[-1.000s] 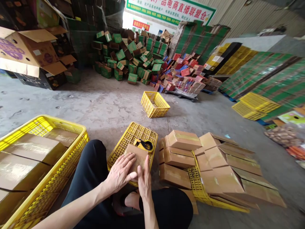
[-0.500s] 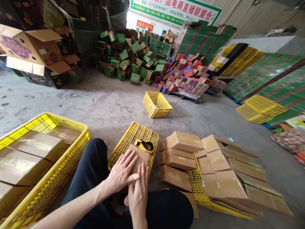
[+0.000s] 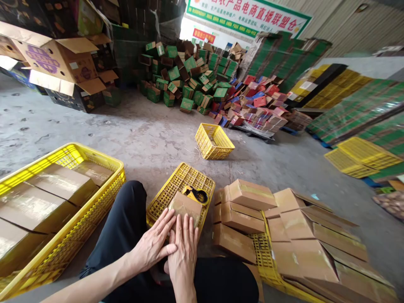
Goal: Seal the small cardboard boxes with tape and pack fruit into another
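Note:
A small cardboard box [image 3: 187,205] with clear tape across it lies on an upturned yellow plastic crate [image 3: 200,176] in front of my knees. My left hand [image 3: 157,243] rests flat with its fingertips on the box's near left part. Beside it, my right hand [image 3: 183,248] lies flat with straight fingers over the box's near end. Both hands are open, and their thumbs are close together. Just beyond the box, on the crate, is a yellow tape dispenser [image 3: 196,195] with a black round part. The near side of the box is hidden under my hands.
Left of me stands a large yellow crate [image 3: 104,210] holding taped cardboard boxes [image 3: 59,183]. More cardboard boxes [image 3: 243,214] are stacked at my right. A smaller yellow crate [image 3: 214,143] sits on the floor ahead. Behind it are heaps of green boxes [image 3: 187,105] and red boxes [image 3: 259,101].
Both hands have slid back toward me along the box, uncovering more of its taped top. The view has turned slightly left.

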`<state>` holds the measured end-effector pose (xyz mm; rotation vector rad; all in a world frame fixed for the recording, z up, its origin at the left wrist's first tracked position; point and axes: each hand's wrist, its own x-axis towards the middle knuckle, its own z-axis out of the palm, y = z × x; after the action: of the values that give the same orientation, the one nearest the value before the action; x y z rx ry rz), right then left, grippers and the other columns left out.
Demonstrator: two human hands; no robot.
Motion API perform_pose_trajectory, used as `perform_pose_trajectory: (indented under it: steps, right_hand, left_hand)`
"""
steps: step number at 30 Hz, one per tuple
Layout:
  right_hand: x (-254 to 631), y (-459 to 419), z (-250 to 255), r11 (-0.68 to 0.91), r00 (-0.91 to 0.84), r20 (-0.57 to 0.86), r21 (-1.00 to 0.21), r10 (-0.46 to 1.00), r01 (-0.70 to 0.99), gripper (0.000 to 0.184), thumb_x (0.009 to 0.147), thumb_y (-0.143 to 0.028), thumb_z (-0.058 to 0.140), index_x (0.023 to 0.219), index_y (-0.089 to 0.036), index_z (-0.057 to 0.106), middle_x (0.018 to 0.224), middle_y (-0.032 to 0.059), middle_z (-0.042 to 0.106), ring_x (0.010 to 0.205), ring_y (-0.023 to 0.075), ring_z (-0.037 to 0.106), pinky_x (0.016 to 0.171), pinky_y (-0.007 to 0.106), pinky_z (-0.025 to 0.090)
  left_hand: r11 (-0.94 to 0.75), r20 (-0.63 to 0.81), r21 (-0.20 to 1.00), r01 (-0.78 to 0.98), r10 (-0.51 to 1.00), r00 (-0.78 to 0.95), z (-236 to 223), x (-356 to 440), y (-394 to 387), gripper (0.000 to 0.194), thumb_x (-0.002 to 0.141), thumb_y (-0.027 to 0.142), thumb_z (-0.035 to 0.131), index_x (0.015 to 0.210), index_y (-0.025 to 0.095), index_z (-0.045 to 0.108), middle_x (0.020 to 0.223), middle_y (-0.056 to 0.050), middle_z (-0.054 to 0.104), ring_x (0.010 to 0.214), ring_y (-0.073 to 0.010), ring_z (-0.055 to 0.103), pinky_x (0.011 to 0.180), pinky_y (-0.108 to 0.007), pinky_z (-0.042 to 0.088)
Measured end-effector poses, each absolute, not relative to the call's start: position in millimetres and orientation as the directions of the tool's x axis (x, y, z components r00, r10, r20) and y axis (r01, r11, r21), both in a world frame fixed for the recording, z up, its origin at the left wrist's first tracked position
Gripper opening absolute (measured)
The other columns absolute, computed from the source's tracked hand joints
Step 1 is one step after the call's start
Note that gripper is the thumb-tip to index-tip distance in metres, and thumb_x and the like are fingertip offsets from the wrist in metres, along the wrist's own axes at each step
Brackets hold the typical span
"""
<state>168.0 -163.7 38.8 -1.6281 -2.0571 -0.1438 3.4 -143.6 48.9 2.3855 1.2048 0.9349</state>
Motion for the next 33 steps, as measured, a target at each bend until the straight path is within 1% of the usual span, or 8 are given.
perform_pose_trajectory:
  steps: [3, 8, 12, 17, 21, 27, 30, 33]
  right_hand:
    - [175.9, -152.6, 50.2, 0.350, -0.221, 0.449, -0.227, 0.866, 0.909, 0.061, 0.110, -0.033, 0.041, 0.167, -0.024, 0.025, 0.161, 0.0128, 0.048, 0.148, 0.0337, 0.048, 0.117, 0.057, 0.046]
    - [186.3, -123.7, 67.4, 0.452, -0.331, 0.421, -0.229, 0.845, 0.862, 0.052, 0.111, -0.032, 0.039, 0.162, -0.021, 0.040, 0.156, 0.0107, 0.055, 0.146, 0.0298, 0.051, 0.119, 0.050, 0.047]
    - [188.5, -101.3, 68.5, 0.450, -0.327, 0.431, -0.223, 0.841, 0.865, 0.050, 0.111, -0.034, 0.038, 0.158, -0.018, 0.046, 0.155, 0.0127, 0.057, 0.145, 0.0306, 0.052, 0.117, 0.052, 0.048]
    - [187.7, -96.0, 63.0, 0.439, -0.330, 0.434, -0.177, 0.838, 0.881, 0.055, 0.111, -0.037, 0.036, 0.163, -0.017, 0.037, 0.160, 0.0159, 0.049, 0.150, 0.0334, 0.045, 0.117, 0.055, 0.046]
    - [184.8, -94.7, 69.2, 0.453, -0.377, 0.357, -0.156, 0.854, 0.878, 0.053, 0.111, -0.037, 0.036, 0.163, -0.026, 0.037, 0.166, 0.0114, 0.042, 0.155, 0.0357, 0.036, 0.118, 0.061, 0.041]
    - [183.8, -75.9, 83.6, 0.476, -0.410, 0.316, -0.170, 0.856, 0.863, 0.051, 0.111, -0.038, 0.038, 0.160, -0.028, 0.043, 0.164, 0.0089, 0.046, 0.152, 0.0339, 0.041, 0.119, 0.057, 0.039]
    - [183.1, -76.5, 85.3, 0.469, -0.396, 0.329, -0.180, 0.857, 0.865, 0.051, 0.110, -0.039, 0.040, 0.160, -0.029, 0.043, 0.164, 0.0087, 0.045, 0.153, 0.0353, 0.040, 0.120, 0.060, 0.037]
    - [183.9, -89.4, 85.4, 0.495, -0.425, 0.314, -0.191, 0.849, 0.848, 0.050, 0.110, -0.038, 0.042, 0.160, -0.032, 0.044, 0.167, 0.0079, 0.040, 0.153, 0.0354, 0.039, 0.120, 0.062, 0.036]
  left_hand:
    - [-0.608, 0.410, 0.550, 0.573, 0.794, 0.448, 47.6, 1.0, -138.6, 0.083, 0.104, 0.064, 0.045, 0.169, 0.020, 0.018, 0.171, -0.016, 0.030, 0.159, -0.0329, 0.024, 0.122, -0.050, 0.042]
    - [-0.618, 0.423, 0.569, 0.543, 0.786, 0.451, 43.7, -5.8, -133.1, 0.080, 0.103, 0.064, 0.046, 0.168, 0.025, 0.020, 0.167, -0.013, 0.039, 0.157, -0.0309, 0.030, 0.121, -0.048, 0.044]
    - [-0.638, 0.429, 0.558, 0.530, 0.769, 0.474, 45.6, -10.0, -128.0, 0.077, 0.104, 0.062, 0.047, 0.167, 0.024, 0.024, 0.164, -0.013, 0.044, 0.157, -0.0305, 0.030, 0.122, -0.045, 0.043]
    - [-0.638, 0.418, 0.533, 0.556, 0.770, 0.482, 46.6, -14.2, -132.3, 0.076, 0.106, 0.059, 0.046, 0.168, 0.024, 0.021, 0.164, -0.012, 0.044, 0.155, -0.0281, 0.036, 0.121, -0.042, 0.044]
    - [-0.598, 0.413, 0.519, 0.611, 0.801, 0.433, 43.9, -12.0, -138.7, 0.078, 0.105, 0.061, 0.045, 0.169, 0.023, 0.021, 0.166, -0.014, 0.040, 0.152, -0.0302, 0.042, 0.117, -0.041, 0.048]
    - [-0.590, 0.381, 0.526, 0.613, 0.808, 0.450, 41.9, -10.9, -137.5, 0.073, 0.107, 0.059, 0.043, 0.168, 0.025, 0.020, 0.167, -0.013, 0.038, 0.152, -0.0279, 0.041, 0.119, -0.040, 0.047]
    - [-0.553, 0.342, 0.545, 0.630, 0.833, 0.435, 44.4, -11.6, -138.5, 0.070, 0.107, 0.060, 0.040, 0.168, 0.028, 0.024, 0.165, -0.013, 0.040, 0.145, -0.0258, 0.052, 0.114, -0.036, 0.051]
    - [-0.523, 0.329, 0.540, 0.659, 0.852, 0.406, 49.3, -11.9, -140.2, 0.068, 0.106, 0.064, 0.039, 0.164, 0.030, 0.035, 0.159, -0.013, 0.045, 0.137, -0.0270, 0.058, 0.112, -0.038, 0.053]
